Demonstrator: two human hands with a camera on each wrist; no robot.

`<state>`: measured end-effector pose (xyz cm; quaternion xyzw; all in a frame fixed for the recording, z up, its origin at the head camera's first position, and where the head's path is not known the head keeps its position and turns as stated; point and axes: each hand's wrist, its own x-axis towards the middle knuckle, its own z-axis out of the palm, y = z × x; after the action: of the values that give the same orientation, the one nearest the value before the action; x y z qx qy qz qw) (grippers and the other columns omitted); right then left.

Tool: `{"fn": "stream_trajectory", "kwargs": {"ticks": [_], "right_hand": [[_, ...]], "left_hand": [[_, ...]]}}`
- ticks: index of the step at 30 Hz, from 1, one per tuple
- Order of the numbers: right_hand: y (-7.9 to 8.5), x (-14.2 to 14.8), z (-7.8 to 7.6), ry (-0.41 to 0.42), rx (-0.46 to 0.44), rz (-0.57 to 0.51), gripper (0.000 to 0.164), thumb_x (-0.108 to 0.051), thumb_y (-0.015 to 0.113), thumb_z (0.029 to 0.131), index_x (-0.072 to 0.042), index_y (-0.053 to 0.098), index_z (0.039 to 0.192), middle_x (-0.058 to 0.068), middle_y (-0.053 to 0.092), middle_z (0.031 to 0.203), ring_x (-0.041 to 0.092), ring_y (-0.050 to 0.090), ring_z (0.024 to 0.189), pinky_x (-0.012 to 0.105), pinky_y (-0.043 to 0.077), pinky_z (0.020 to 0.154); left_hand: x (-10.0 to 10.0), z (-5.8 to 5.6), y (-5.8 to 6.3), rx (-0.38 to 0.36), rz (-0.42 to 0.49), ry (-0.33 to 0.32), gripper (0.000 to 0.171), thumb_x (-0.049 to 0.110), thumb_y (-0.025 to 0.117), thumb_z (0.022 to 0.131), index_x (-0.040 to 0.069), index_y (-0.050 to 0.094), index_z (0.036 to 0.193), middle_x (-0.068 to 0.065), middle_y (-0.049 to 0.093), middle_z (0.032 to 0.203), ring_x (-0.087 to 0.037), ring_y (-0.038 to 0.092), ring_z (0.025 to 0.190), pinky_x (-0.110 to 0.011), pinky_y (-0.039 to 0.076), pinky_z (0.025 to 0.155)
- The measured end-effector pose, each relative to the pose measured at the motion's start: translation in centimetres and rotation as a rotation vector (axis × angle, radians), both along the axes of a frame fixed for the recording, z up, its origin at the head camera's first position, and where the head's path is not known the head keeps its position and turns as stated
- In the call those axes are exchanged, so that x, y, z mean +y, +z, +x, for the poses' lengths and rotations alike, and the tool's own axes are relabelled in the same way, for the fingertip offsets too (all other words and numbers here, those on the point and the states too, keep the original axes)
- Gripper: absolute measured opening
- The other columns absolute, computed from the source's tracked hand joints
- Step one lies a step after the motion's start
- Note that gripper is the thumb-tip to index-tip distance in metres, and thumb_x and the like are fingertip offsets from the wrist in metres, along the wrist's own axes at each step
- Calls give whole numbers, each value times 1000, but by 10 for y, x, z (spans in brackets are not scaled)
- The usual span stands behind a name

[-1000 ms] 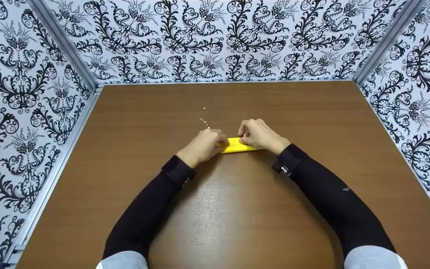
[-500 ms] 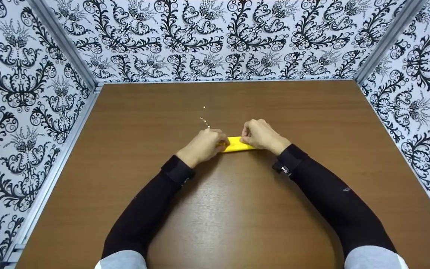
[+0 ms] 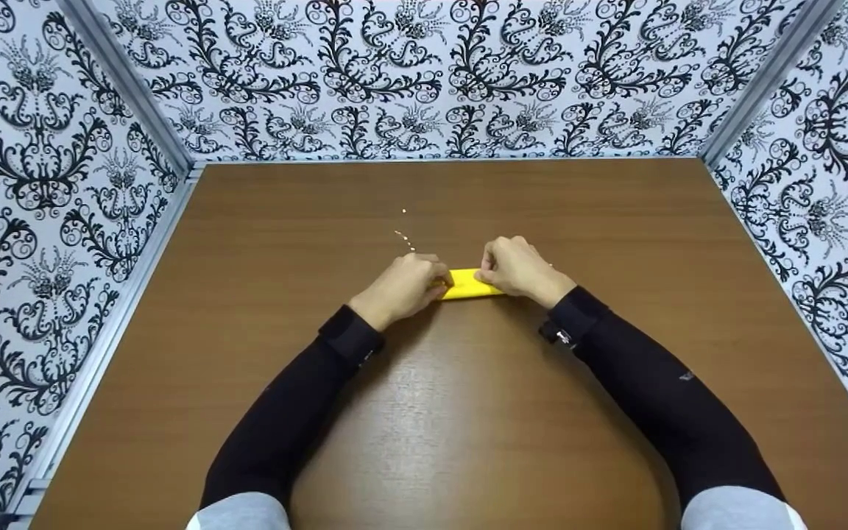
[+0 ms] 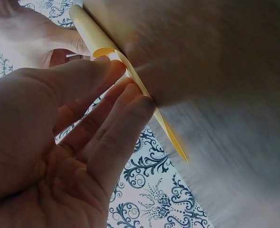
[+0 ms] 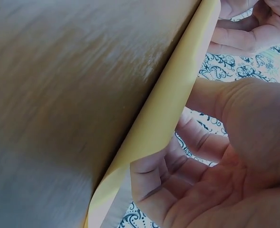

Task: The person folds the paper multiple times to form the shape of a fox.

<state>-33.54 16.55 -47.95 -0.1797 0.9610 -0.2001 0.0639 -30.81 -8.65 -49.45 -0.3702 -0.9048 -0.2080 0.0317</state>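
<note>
A yellow sheet of paper (image 3: pixel 468 284), folded over along its length into a narrow strip, lies on the wooden table. My left hand (image 3: pixel 409 283) pinches its left end; in the left wrist view the thumb and fingertips (image 4: pixel 142 107) meet at the paper's open edge. Toward the other end, my right hand (image 3: pixel 516 266) holds the folded layer. From the right wrist view, the right thumb (image 5: pixel 208 97) sits on the curled yellow fold (image 5: pixel 154 114), with the other fingers bent at its edge. Both ends of the strip are partly hidden by the hands in the head view.
A short line of small white specks (image 3: pixel 404 239) lies on the table just beyond the left hand. Patterned black-and-white walls (image 3: pixel 409 81) close off the back and both sides, with metal posts (image 3: pixel 129 81) at the corners.
My right hand has slid slightly to the right along the yellow paper, so a little more of the strip's middle shows. My left hand stays in place.
</note>
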Motion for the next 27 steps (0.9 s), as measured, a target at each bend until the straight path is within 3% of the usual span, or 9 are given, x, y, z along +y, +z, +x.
{"fn": "stream_trajectory", "kwargs": {"ticks": [6, 12, 18, 27], "right_hand": [[-1, 2, 2, 13, 20, -21, 19, -23, 85, 105, -6, 81, 96, 12, 82, 102, 33, 71, 92, 52, 63, 87], [-2, 3, 2, 23, 33, -38, 18, -22, 85, 104, -6, 82, 96, 11, 83, 101, 33, 73, 93, 53, 63, 89], [-5, 4, -1, 45, 44, -80, 14, -18, 85, 105, -5, 85, 100, 12, 86, 101, 30, 77, 94, 46, 63, 87], [-11, 6, -7, 158, 135, -159, 5, -6, 84, 98, -4, 89, 96, 9, 87, 90, 26, 78, 84, 37, 60, 79]], "left_hand": [[3, 1, 0, 14, -10, 11, 16, 18, 76, 115, 6, 86, 120, -13, 86, 120, -34, 85, 112, -52, 70, 102], [5, 4, 1, 16, -29, -21, 20, 22, 79, 114, 11, 87, 129, -12, 86, 124, -34, 85, 115, -52, 71, 101], [8, 7, 4, 34, -36, -49, 21, 17, 83, 111, 11, 90, 130, -11, 86, 122, -30, 85, 116, -46, 71, 101], [11, 11, 4, 79, -54, -62, 19, 17, 85, 109, 12, 92, 126, -12, 87, 120, -33, 86, 114, -48, 72, 98]]}}
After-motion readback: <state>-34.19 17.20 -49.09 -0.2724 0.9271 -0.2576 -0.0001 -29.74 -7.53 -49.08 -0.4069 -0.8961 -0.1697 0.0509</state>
